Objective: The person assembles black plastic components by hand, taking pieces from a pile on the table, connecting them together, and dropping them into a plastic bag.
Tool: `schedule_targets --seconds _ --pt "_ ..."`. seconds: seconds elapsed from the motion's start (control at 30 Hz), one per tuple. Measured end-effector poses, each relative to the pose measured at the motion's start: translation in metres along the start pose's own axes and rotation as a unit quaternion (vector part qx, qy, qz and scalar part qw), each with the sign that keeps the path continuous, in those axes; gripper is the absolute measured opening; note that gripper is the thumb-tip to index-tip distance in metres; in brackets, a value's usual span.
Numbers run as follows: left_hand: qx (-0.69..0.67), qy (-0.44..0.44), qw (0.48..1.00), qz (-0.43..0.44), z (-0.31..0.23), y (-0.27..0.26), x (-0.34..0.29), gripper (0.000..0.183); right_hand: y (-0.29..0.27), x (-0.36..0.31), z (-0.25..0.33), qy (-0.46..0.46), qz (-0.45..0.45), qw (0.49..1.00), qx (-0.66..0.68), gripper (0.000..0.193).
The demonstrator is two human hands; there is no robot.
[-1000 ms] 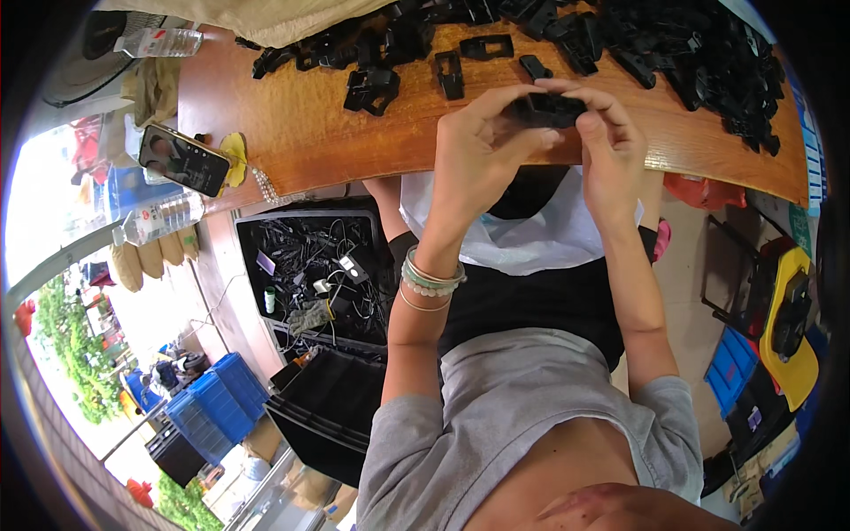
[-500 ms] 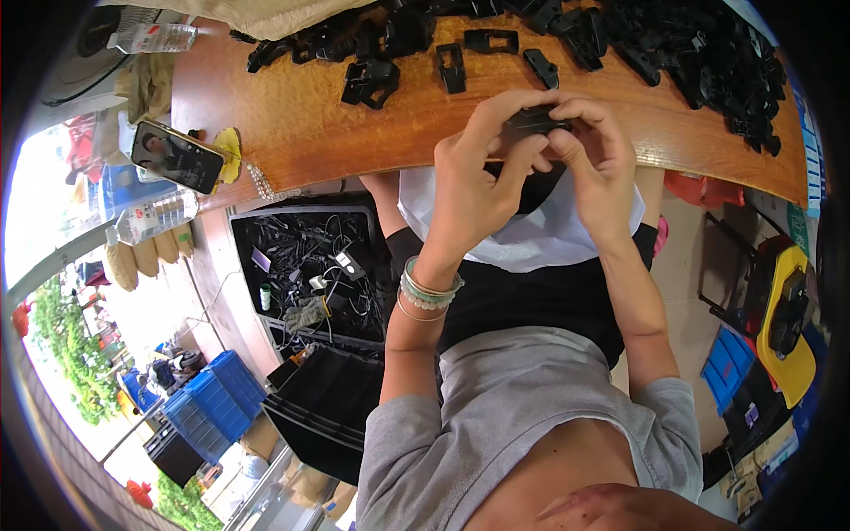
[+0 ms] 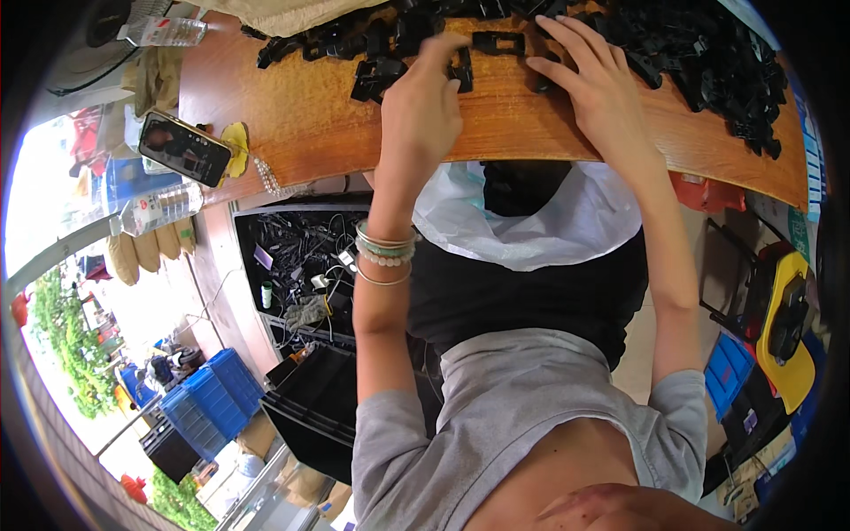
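Observation:
My left hand (image 3: 419, 111) is over the table with its fingers apart, somewhat blurred. Its thumb and forefinger are at a black plastic frame piece (image 3: 465, 71), partly hidden by them. My right hand (image 3: 606, 97) is spread farther right. Its thumb is beside a small black plastic part (image 3: 544, 81), and its forefinger reaches toward the black heap behind. Between the hands, toward the back, lies a rectangular black frame (image 3: 498, 42). Below the table edge, a white plastic bag (image 3: 567, 239) gapes open over my lap, with black contents (image 3: 522, 188) inside.
Black plastic parts (image 3: 708, 71) are heaped along the back and right of the wooden table (image 3: 292, 106). At left are a phone (image 3: 184, 149) and a clear bottle (image 3: 164, 33). A black case of cables (image 3: 301, 265) stands beside my left leg; a yellow-and-black object (image 3: 784, 310) is at right.
Both hands were together above the bag, holding a black part. They have separated and moved forward over the table, and that part is no longer in them.

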State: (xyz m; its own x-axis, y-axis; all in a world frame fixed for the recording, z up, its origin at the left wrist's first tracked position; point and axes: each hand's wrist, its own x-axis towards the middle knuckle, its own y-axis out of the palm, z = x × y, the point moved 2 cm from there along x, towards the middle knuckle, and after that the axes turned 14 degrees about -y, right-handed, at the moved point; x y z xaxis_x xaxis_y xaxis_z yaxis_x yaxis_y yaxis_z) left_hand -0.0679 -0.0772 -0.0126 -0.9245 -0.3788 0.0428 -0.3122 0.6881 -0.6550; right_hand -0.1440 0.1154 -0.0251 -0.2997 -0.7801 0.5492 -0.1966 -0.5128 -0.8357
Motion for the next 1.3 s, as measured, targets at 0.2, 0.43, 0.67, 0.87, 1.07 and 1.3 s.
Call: schedule_targets --seconds 0.2,0.43,0.67,0.87,1.07,1.3 --pt "0.325 0.133 0.936 0.003 0.000 0.005 0.003 0.031 -0.004 -0.015 0.011 0.070 -0.059 0.986 0.136 0.030" --pt "0.237 0.112 0.962 -0.078 -0.006 0.011 0.014 0.016 -0.001 -0.026 0.025 0.253 -0.203 0.898 0.297 0.022" --pt "0.201 0.034 0.972 -0.118 0.002 0.024 0.013 0.015 0.006 -0.030 0.026 0.311 -0.220 0.870 0.314 0.018" --pt "-0.298 -0.097 0.948 0.063 -0.009 0.025 -0.014 0.019 0.000 -0.024 0.028 0.246 -0.272 0.857 0.362 0.021" --pt "-0.377 -0.094 0.913 0.122 -0.035 0.024 -0.042 0.030 -0.009 -0.007 0.040 0.205 -0.269 0.813 0.473 0.021" --pt "-0.362 -0.091 0.917 0.144 -0.034 0.016 -0.046 0.029 -0.021 -0.014 0.035 0.179 -0.245 0.822 0.482 0.023"
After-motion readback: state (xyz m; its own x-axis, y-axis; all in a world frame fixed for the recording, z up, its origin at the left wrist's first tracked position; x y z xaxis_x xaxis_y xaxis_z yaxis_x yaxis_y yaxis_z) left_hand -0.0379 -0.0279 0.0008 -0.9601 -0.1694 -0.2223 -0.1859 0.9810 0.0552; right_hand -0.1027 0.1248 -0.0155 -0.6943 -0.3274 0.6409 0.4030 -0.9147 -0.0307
